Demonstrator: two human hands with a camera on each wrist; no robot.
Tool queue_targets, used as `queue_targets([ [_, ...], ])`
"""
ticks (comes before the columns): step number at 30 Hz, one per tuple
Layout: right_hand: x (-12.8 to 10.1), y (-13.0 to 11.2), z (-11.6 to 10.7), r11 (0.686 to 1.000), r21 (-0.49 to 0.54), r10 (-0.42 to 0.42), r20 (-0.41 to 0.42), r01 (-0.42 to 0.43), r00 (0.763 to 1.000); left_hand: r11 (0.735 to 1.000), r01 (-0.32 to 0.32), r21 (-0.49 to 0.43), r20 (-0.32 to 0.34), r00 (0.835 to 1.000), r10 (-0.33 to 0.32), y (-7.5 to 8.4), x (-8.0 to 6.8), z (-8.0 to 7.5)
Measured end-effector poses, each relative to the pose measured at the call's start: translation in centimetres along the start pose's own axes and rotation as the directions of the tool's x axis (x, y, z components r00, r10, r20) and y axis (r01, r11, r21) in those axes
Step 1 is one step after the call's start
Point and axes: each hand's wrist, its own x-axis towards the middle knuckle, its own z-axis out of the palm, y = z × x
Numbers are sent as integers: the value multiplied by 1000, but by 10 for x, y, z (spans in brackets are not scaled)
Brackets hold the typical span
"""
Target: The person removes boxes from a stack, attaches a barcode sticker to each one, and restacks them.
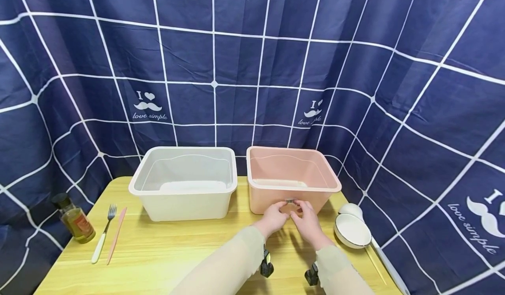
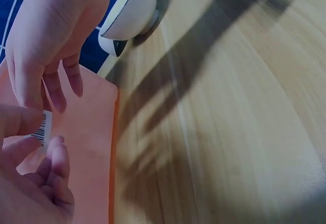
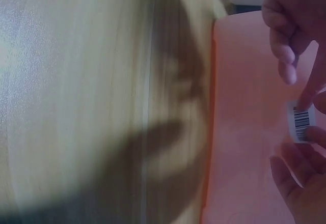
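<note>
A small barcode label (image 3: 301, 123) lies close against the front wall of a pink plastic bin (image 1: 260, 198). My left hand (image 1: 274, 218) has its thumb and index finger at one end of the label, pinching its edge. At the other end, the fingertips of my right hand (image 1: 309, 227) pinch the label too. The remaining fingers of both hands are loosely bent near the bin wall. In the left wrist view, fingers cover part of the label (image 2: 47, 127), though its black bars show.
Left of the pink bin stands a white bin (image 1: 185, 207). A bottle of yellowish liquid (image 1: 79, 222), a fork (image 1: 104, 233) and a pink knife (image 1: 117, 236) are at the table's left. A white bowl (image 1: 352, 231) and a thin pale stick (image 1: 376, 266) lie along the right edge.
</note>
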Motion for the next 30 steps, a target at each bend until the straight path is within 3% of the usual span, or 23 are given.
queue_targets([
  [3,0,0,0,1000,22,8,-8,-8,1000,999,18,-30,8,1000,-18,-1,0,1],
  [13,5,4,-5,991,36,133,-19,-132,991,996,-11,-83,-35,999,8,1,-1,2],
  [17,8,6,-6,986,121,120,-12,-118,993,993,-20,-114,-27,999,17,1,1,2],
  [24,5,7,-7,970,165,166,78,-177,983,994,56,-90,45,998,-53,-2,-1,2],
  [30,6,4,-8,968,227,99,36,-105,994,984,-27,-175,17,999,31,-1,1,0],
])
